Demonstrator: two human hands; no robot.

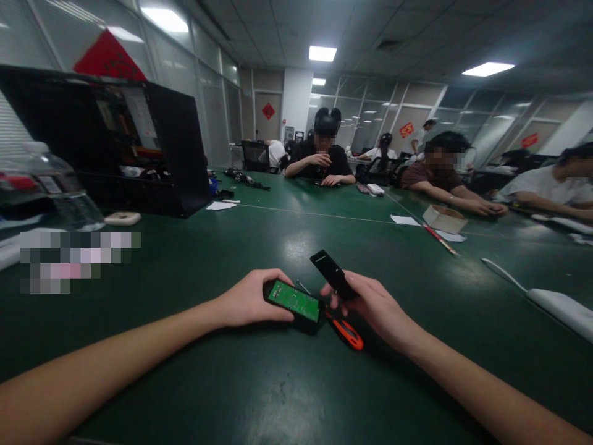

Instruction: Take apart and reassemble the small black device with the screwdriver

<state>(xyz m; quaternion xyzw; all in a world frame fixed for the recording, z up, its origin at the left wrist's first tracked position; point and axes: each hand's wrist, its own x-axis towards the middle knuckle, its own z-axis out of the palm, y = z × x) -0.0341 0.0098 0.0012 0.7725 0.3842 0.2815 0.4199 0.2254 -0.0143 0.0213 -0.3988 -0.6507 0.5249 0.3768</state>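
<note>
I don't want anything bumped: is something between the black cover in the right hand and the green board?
Just the right hand, its fingers under the black cover. The orange-handled tool lies lower, on the table. Nothing else visible blocks the green board.

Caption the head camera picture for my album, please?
Left hand holds a box with a green board; right hand, a black panel.

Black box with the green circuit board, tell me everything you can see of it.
The black box is oblong and looks like plastic. Its upper face is open, showing a flat green circuit board dotted with small parts, too small to make out. The left hand grips its left end, thumb along the near side, fingers at the far side. It slants, its right end nearer the wearer, over the green table; whether it touches the tabletop is unclear.
</note>
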